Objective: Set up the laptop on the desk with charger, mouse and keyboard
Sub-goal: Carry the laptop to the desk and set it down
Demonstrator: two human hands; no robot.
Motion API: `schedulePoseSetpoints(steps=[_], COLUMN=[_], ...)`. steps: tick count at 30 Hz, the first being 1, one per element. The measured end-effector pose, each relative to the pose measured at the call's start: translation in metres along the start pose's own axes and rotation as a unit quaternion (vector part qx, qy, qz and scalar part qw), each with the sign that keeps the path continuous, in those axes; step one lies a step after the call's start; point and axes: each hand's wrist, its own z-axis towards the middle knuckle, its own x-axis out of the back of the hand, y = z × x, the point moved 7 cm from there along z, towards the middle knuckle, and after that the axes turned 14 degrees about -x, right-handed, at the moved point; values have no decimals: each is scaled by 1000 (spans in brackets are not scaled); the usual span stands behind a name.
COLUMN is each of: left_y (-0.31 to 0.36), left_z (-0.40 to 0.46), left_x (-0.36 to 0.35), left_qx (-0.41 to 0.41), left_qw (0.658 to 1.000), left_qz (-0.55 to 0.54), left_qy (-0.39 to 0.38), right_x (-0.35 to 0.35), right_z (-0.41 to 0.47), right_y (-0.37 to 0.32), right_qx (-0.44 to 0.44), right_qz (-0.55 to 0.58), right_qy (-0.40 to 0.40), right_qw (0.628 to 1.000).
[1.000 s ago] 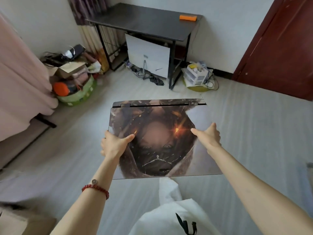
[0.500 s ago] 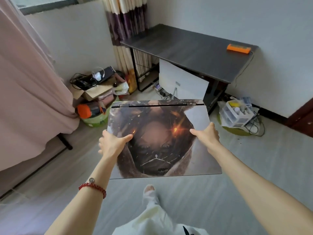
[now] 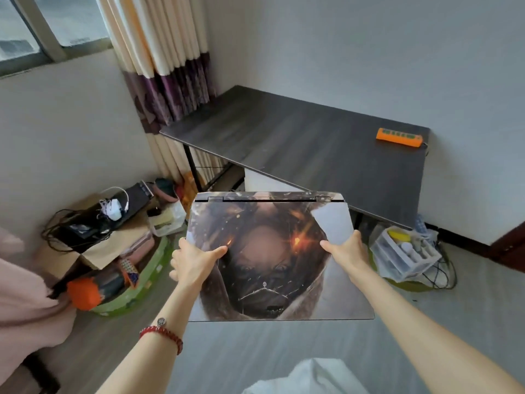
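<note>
Both hands carry a closed laptop [image 3: 270, 260] flat in the air, lid up, its hinge edge pointing toward 12 o'clock. The left hand [image 3: 193, 263] grips the laptop's 9 o'clock edge, thumb lying across the printed lid; the right hand [image 3: 348, 253] grips the 3 o'clock edge the same way, thumb on top. The fingers under the laptop are hidden. A red bead bracelet [image 3: 163, 335] circles the left wrist.

The dark desk [image 3: 298, 143] stands at 12 to 1 o'clock from the laptop, against the wall, its near edge just past the hinge edge in the view. An orange power strip [image 3: 399, 137] lies at the desk's far right corner. At 9 o'clock, on the floor, sits a cardboard box [image 3: 108, 248] with black cables and a white charger on it. At 3 o'clock a clear plastic drawer unit [image 3: 403, 254] stands on the floor beside the desk leg.
</note>
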Motion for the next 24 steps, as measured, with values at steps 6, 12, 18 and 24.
schedulePoseSetpoints(steps=[6,12,18,24], left_y=[94,187,250,296], left_z=[149,285,396,517], left_x=[-61,-120,-158,-220], left_qx=[-47,-54,-49,-54], left_qw=[999,998,996,990], left_qz=[-2,2,18,12], left_qy=[-26,-38,-76,-130], right_x=[-1,-7,-18,-38], right_z=[114,244,327,418], right_y=[-102,-207,-288,-352], right_qx=[-27,-58,-88,-129], right_qz=[29,40,53,75], right_qy=[16,8,-1,21], right_qw=[999,997,995,989])
